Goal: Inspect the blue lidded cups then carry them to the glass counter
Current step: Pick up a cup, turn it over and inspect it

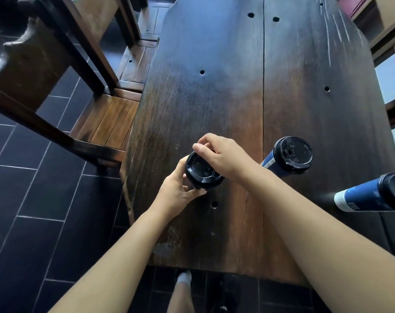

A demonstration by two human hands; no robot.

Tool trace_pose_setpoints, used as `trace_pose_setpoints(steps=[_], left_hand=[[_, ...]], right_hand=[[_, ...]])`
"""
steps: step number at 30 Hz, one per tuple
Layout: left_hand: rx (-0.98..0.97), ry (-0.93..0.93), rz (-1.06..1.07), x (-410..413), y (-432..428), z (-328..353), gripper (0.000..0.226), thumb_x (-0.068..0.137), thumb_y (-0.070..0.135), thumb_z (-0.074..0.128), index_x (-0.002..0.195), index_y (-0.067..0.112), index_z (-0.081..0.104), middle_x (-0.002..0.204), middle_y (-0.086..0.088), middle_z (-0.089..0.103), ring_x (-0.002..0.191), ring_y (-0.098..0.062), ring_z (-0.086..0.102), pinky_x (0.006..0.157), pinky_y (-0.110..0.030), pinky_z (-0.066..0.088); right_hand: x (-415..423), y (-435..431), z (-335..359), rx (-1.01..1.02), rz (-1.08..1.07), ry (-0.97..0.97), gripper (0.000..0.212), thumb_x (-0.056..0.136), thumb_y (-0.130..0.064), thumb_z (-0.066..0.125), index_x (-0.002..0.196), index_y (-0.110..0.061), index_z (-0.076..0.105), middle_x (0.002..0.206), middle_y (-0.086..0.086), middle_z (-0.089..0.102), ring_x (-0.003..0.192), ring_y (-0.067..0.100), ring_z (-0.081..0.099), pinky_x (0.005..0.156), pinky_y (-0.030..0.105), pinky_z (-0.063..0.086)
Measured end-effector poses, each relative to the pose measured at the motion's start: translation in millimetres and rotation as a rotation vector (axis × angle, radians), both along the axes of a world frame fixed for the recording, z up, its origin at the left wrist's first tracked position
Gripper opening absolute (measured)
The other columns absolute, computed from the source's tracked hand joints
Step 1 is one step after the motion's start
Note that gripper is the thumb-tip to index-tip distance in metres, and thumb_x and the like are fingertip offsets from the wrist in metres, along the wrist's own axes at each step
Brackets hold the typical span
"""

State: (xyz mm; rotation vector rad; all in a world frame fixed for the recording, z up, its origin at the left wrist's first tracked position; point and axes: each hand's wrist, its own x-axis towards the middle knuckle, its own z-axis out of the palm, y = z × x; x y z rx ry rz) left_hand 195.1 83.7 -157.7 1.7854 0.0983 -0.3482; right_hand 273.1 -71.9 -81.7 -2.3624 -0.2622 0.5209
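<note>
Dark floor tiles (34,199) and wooden chairs (106,118) are seen along the left edge of a long plank table (225,98). One lidded cup (211,185) is held over the table's near-left part. Whether it rests on the wood cannot be told.

The left hand (177,188) is curled round its near side just under the rim. The far rim of the black lid (201,172) is pinched by the fingertips of the right hand (223,154).

The cup's long axis is judged upright, lid towards the camera, so the body is hidden beneath the lid. For a sound inspection the cup should be kept level, the lid pressed round its rim and the seam checked.

Two more blue cups, one (289,158) near the right edge and one (370,195) at it, are standing lid-up and untouched.
</note>
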Motion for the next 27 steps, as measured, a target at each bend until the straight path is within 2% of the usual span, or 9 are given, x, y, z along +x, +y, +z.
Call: trace_pose_setpoints(steps=[3, 6, 9, 13, 16, 18, 20, 24, 27], left_hand=[[0.005, 0.000, 0.015, 0, 1, -2, 0.081, 0.081, 0.010, 0.086, 0.141, 0.045, 0.045, 0.116, 0.011, 0.072, 0.103, -0.015, 0.071, 0.094, -0.042, 0.060], [0.002, 0.002, 0.029, -2, 1, 0, 0.076, 0.081, 0.011, 0.086, 0.137, 0.047, 0.048, 0.111, 0.012, 0.073, 0.101, -0.013, 0.071, 0.093, -0.041, 0.060], [0.015, 0.003, 0.025, -5, -1, 1, 0.080, 0.081, 0.009, 0.085, 0.132, 0.057, 0.046, 0.109, 0.020, 0.073, 0.095, -0.003, 0.068, 0.089, -0.035, 0.061], [0.007, 0.019, 0.047, -6, -4, 2, 0.078, 0.081, 0.008, 0.085, 0.139, 0.044, 0.049, 0.104, 0.014, 0.075, 0.094, -0.007, 0.070, 0.088, -0.038, 0.061], [0.036, 0.009, 0.039, -6, -6, 4, 0.075, 0.080, 0.009, 0.086, 0.126, 0.056, 0.050, 0.096, 0.013, 0.076, 0.093, -0.019, 0.072, 0.089, -0.048, 0.059], [0.051, 0.018, 0.043, -5, -6, 6, 0.074, 0.079, 0.012, 0.087, 0.121, 0.061, 0.051, 0.095, 0.012, 0.075, 0.093, -0.022, 0.071, 0.090, -0.050, 0.058], [0.060, 0.027, 0.050, -6, -5, 7, 0.073, 0.078, 0.011, 0.087, 0.121, 0.059, 0.053, 0.095, 0.010, 0.075, 0.094, -0.023, 0.071, 0.090, -0.051, 0.058], [0.064, 0.045, 0.047, -5, -5, 8, 0.068, 0.078, 0.010, 0.087, 0.130, 0.041, 0.056, 0.093, 0.012, 0.075, 0.091, -0.019, 0.072, 0.092, -0.050, 0.058], [0.081, 0.050, 0.057, -7, -6, 7, 0.067, 0.076, 0.012, 0.089, 0.126, 0.042, 0.057, 0.092, 0.005, 0.076, 0.089, -0.026, 0.072, 0.089, -0.049, 0.058]], right_hand=[[5, 17, -1, -0.189, 0.169, -0.080, 0.049, 0.101, -0.057, 0.040, 0.109, -0.017, 0.067, 0.112, 0.003, 0.071, 0.107, 0.024, 0.064, 0.091, 0.044, 0.053], [10, 27, 0, -0.330, 0.262, -0.130, 0.054, 0.101, -0.062, 0.033, 0.085, -0.019, 0.062, 0.092, 0.003, 0.067, 0.093, 0.029, 0.064, 0.077, 0.041, 0.051], [13, 33, 2, -0.397, 0.307, -0.153, 0.059, 0.100, -0.066, 0.032, 0.075, -0.018, 0.058, 0.083, 0.003, 0.061, 0.082, 0.029, 0.060, 0.069, 0.038, 0.047], [8, 34, -7, -0.414, 0.279, -0.220, 0.055, 0.099, -0.059, 0.033, 0.064, -0.020, 0.048, 0.072, 0.001, 0.051, 0.075, 0.030, 0.056, 0.065, 0.036, 0.040], [8, 31, -10, -0.394, 0.240, -0.219, 0.043, 0.095, -0.043, 0.037, 0.063, -0.017, 0.048, 0.072, 0.004, 0.052, 0.075, 0.034, 0.056, 0.064, 0.036, 0.037], [7, 32, -9, -0.398, 0.253, -0.221, 0.038, 0.092, -0.037, 0.038, 0.065, -0.015, 0.053, 0.075, 0.007, 0.056, 0.074, 0.034, 0.056, 0.063, 0.035, 0.038], [7, 35, -7, -0.406, 0.263, -0.225, 0.036, 0.091, -0.034, 0.039, 0.063, -0.014, 0.051, 0.076, 0.007, 0.057, 0.073, 0.033, 0.055, 0.062, 0.035, 0.037], [5, 35, -6, -0.402, 0.254, -0.220, 0.037, 0.091, -0.032, 0.039, 0.059, -0.015, 0.046, 0.077, 0.008, 0.057, 0.073, 0.033, 0.054, 0.063, 0.035, 0.038], [4, 35, -8, -0.407, 0.241, -0.226, 0.036, 0.091, -0.031, 0.040, 0.059, -0.016, 0.047, 0.079, 0.008, 0.057, 0.073, 0.034, 0.054, 0.065, 0.036, 0.040]])
